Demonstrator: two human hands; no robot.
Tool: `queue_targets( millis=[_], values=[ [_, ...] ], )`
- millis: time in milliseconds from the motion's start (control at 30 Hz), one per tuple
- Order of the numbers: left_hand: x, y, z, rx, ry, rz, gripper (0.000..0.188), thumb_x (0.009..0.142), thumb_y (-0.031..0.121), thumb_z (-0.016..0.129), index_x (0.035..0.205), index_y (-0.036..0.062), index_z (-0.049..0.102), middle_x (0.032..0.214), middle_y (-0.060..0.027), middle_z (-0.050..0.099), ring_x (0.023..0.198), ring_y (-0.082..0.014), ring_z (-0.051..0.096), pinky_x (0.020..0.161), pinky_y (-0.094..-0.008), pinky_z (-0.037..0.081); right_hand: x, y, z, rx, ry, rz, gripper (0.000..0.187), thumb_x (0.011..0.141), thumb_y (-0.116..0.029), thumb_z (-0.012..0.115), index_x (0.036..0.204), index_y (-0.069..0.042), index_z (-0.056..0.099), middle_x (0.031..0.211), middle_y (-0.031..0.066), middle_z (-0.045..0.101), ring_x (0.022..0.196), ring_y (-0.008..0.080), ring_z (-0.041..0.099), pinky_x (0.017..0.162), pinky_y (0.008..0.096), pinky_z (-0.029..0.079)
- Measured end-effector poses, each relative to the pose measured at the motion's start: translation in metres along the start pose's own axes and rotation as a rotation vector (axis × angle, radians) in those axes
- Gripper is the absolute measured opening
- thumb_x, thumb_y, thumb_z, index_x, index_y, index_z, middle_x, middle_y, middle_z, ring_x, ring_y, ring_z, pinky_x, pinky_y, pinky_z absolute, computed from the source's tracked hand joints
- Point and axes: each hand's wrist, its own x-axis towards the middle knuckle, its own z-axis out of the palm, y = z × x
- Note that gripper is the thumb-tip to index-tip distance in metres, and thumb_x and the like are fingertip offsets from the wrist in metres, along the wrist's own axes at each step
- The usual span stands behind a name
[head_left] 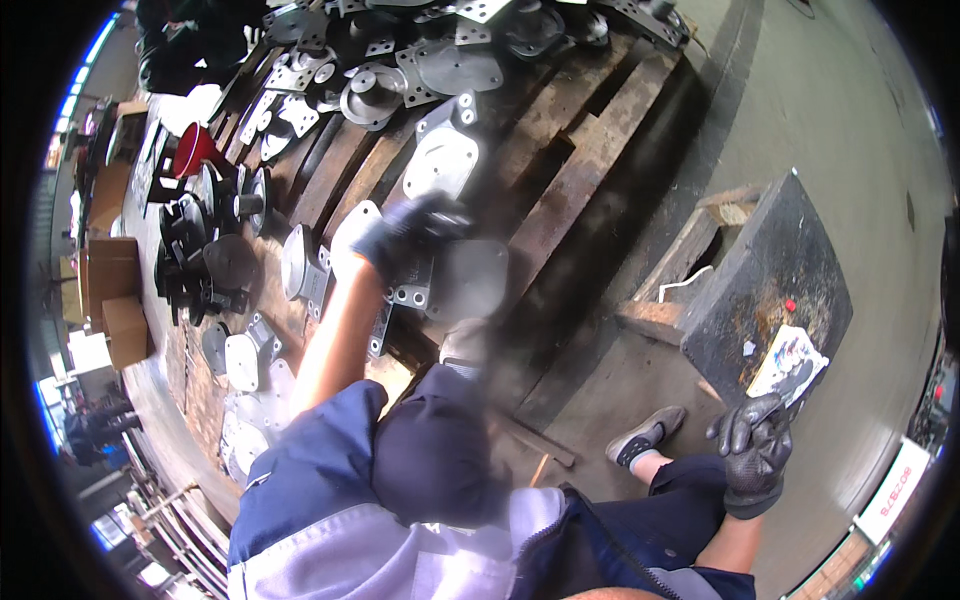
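The left hand (415, 235), in a dark glove, is blurred above the slatted, rough-wood pallet (615, 120); I cannot tell whether its fingers grip anything. A smooth grey plate (475, 280) with rounded corners lies just right of it; a paler, drilled bracket (440, 165) lies just beyond. More flat metal parts (455, 68) crowd the far end, and dark round discs (230, 262) cluster at left.

The right hand (757, 455), in a wrinkled black glove, has bent fingers close together; I cannot tell whether they hold anything. It is by the stool (800, 250), whose worn black top carries a white sheet (785, 365).

Containers, far left: a red bucket (195, 150) and a brown carton (112, 265), contents indiscernible.
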Motion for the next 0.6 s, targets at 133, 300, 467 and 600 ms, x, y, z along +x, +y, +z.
queue_targets(
  millis=[133,300,467,600],
  values=[
    [0.029,-0.002,0.084,-1.336,0.069,-0.751,0.059,0.088,0.041,0.054,0.127,-0.0007,0.042,0.114,-0.0159,0.058,0.095,-0.0250,0.060,0.078,-0.0349,0.049,0.002,0.001,-0.002,0.020,0.020,0.003,0.024,0.085,-0.028,0.060,0.087,-0.006,0.052,0.055,0.0055,0.050,0.051,0.0196,0.051,0.061,0.0397,0.046],
    [0.049,-0.035,0.070,-1.796,0.586,-0.239,0.055,0.088,0.038,0.054,0.132,0.0076,0.038,0.132,-0.0095,0.045,0.119,-0.0249,0.044,0.097,-0.0388,0.037,0.009,0.006,-0.003,0.022,0.034,0.034,0.027,0.086,-0.032,0.061,0.090,-0.007,0.051,0.058,0.0033,0.048,0.052,0.0170,0.049,0.063,0.0376,0.046],
    [0.084,-0.048,0.083,-1.719,0.443,-0.120,0.035,0.091,0.032,0.052,0.114,0.0062,0.053,0.113,-0.0120,0.057,0.108,-0.0273,0.051,0.094,-0.0392,0.042,0.014,0.013,0.005,-0.097,-0.010,0.019,0.028,0.088,-0.035,0.058,0.093,-0.008,0.049,0.057,0.0012,0.044,0.053,0.0145,0.046,0.062,0.0351,0.045],
    [0.039,-0.003,0.110,-1.248,0.198,-0.149,0.033,0.091,0.023,0.053,0.115,0.0013,0.051,0.110,-0.0134,0.057,0.097,-0.0230,0.059,0.086,-0.0333,0.049,0.012,0.017,0.009,-0.094,-0.047,0.042,0.030,0.087,-0.035,0.059,0.094,-0.008,0.047,0.060,0.0005,0.044,0.055,0.0139,0.045,0.065,0.0352,0.044]
  ],
)
